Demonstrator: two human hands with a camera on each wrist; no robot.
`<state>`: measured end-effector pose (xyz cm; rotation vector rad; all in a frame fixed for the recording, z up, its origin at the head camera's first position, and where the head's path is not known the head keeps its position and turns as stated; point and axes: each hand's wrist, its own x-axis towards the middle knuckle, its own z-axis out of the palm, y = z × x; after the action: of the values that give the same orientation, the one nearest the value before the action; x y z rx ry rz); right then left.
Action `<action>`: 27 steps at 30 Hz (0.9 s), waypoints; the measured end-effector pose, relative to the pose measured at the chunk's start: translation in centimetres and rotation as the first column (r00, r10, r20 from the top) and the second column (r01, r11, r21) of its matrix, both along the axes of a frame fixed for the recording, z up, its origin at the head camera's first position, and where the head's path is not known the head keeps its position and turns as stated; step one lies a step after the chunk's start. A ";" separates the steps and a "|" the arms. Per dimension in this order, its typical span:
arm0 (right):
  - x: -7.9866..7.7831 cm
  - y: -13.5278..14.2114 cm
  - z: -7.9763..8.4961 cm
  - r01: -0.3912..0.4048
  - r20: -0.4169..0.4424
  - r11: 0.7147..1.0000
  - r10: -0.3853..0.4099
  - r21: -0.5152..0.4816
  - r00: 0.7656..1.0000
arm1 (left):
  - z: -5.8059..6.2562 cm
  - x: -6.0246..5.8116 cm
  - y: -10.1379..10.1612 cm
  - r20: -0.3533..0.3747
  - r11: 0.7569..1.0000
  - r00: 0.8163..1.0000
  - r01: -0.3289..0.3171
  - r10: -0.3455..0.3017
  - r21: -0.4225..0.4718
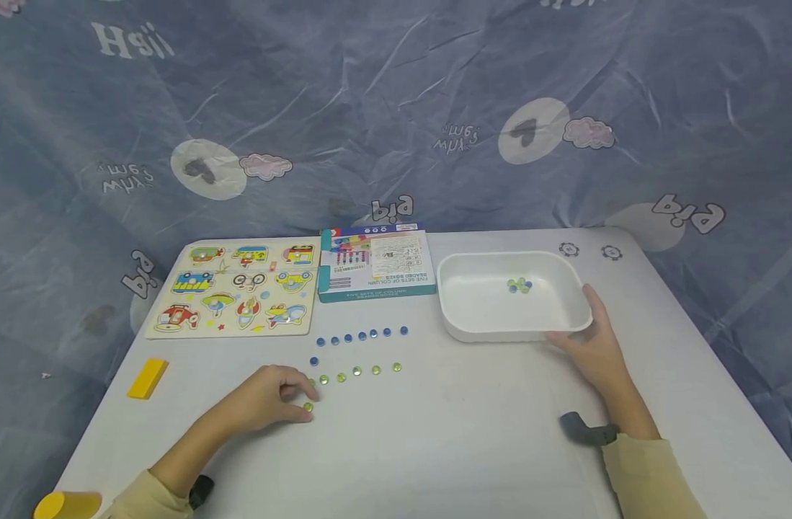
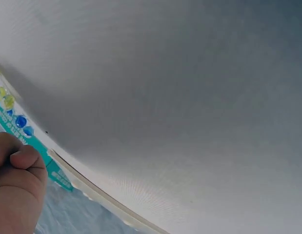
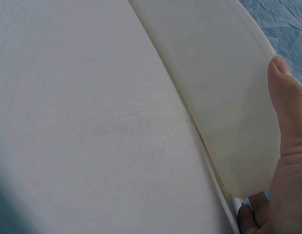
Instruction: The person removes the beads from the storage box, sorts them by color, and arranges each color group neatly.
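Observation:
My left hand (image 1: 272,396) is low over the table, thumb and index finger parted around a yellow-green glass bead (image 1: 308,408). The bead appears to rest on the tabletop; contact with the fingers is hard to make out. Just beyond runs a row of yellow-green beads (image 1: 357,371), its left end partly behind the index finger. Behind that is a row of blue beads (image 1: 348,337), with one blue bead (image 1: 314,361) set nearer me. My right hand (image 1: 597,353) grips the near right corner of a white tray (image 1: 493,336), which holds a small cluster of beads (image 1: 519,285).
A wooden picture puzzle board (image 1: 230,288) lies at the back left. Beside it is a teal-edged box (image 1: 377,263). A yellow block (image 1: 148,378) lies at the left, and a yellow cylinder (image 1: 68,504) at the near left corner. Patterned blue cloth (image 1: 370,108) hangs behind.

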<state>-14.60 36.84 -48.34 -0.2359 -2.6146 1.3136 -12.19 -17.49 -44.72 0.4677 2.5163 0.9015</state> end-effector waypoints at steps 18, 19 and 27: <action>0.1 0.0 0.0 -0.007 -0.007 1.000 0.006 -0.028 1.000 | 7.2 -3.5 7.6 -0.221 0.979 0.961 0.189 -0.167 0.081; 0.1 0.0 0.0 -0.009 -0.008 1.000 0.009 -0.029 1.000 | 7.5 -4.0 8.8 -0.241 0.972 0.951 0.218 -0.192 0.086; 0.1 -0.1 0.1 -0.016 -0.007 0.999 0.016 -0.036 1.000 | 8.0 -8.2 19.4 -0.279 0.932 0.915 0.336 -0.290 0.134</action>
<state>-14.53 36.78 -48.26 -0.2164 -2.5942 1.3646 -20.42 1.94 -36.71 1.0781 2.4846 0.9952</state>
